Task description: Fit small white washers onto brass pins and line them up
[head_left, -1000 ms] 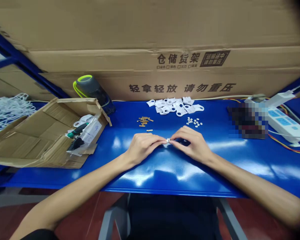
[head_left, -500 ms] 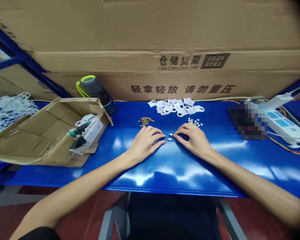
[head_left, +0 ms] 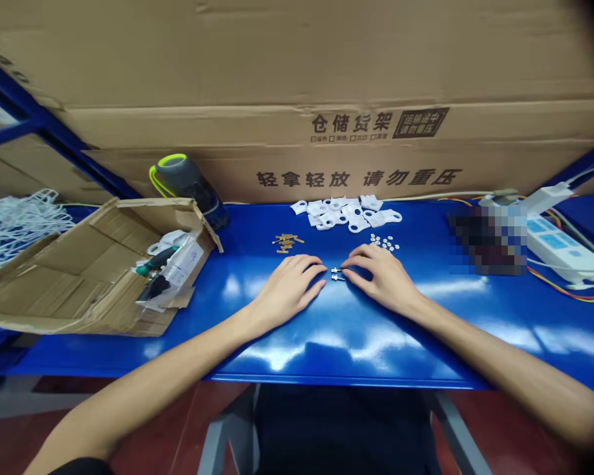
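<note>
Right hand point(head_left: 383, 277) has edged a little closer to the two small metal pins point(head_left: 336, 270) since the earlier frame, while the left hand point(head_left: 287, 288) sits about where it was. Both hands rest palm-down on the blue surface point(head_left: 376, 349), fingers loosely curved and pinching nothing. The pins lie side by side on the surface between the hands, just beside the right hand's fingertips and near the left's.

Ahead of the left hand sits a small pile of brass-coloured strips point(head_left: 286, 243). Ahead of the gap between the hands lies a cluster of white plastic brackets point(head_left: 346, 214), and ahead of the right hand a scatter of small white rings point(head_left: 383, 242). Farther left of the left hand stands an open cardboard box point(head_left: 79, 284) holding a green-handled screwdriver point(head_left: 156, 259), with a dark bottle point(head_left: 185, 185) behind it. Right of the right hand are a pixelated blurred object point(head_left: 490, 241) and a white power strip point(head_left: 559, 247).
</note>
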A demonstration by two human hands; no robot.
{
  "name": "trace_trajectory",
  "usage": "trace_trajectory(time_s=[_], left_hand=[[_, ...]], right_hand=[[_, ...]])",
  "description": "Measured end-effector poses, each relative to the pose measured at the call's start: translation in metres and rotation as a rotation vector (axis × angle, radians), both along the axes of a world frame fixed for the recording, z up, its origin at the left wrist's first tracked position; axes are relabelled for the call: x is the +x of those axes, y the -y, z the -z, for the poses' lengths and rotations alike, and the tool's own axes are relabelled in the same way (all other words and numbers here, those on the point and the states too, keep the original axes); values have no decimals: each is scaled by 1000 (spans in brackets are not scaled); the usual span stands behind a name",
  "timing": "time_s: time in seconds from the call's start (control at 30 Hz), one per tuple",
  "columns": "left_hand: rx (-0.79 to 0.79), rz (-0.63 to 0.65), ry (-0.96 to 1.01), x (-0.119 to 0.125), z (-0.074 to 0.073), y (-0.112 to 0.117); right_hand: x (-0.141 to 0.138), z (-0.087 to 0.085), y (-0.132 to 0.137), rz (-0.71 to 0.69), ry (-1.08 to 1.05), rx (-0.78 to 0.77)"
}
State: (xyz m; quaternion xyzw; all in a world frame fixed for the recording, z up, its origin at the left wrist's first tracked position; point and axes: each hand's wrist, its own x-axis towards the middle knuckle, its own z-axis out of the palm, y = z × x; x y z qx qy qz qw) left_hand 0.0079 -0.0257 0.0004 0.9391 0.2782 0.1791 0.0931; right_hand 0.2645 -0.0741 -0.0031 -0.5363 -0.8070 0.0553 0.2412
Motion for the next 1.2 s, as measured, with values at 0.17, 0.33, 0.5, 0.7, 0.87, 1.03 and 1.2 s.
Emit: trace_trajectory(time_s=[0.17,0.33,0.5,0.7,0.87,1.03,1.2], left_hand=[[3,-33,-35,0,1,0],[-14,-65,-100,0,2,-3],[-53,-59,-153,-2,4,-7],[-61,-64,-169,-2,2,-6],[-77,-66,-184,-1,0,-5],[-83,-70,-170,-2,1,-6],[-91,-59,-149,-2,3,-5]], right_hand=[[8,-3,-1,70,155,70],[13,5,-1,40,272,39],[15,13,-1,23,307,-34],[14,10,-1,16,330,-41],[12,8,-1,24,339,-33],[12,8,-1,20,339,-13],[11,7,-1,19,341,-5]])
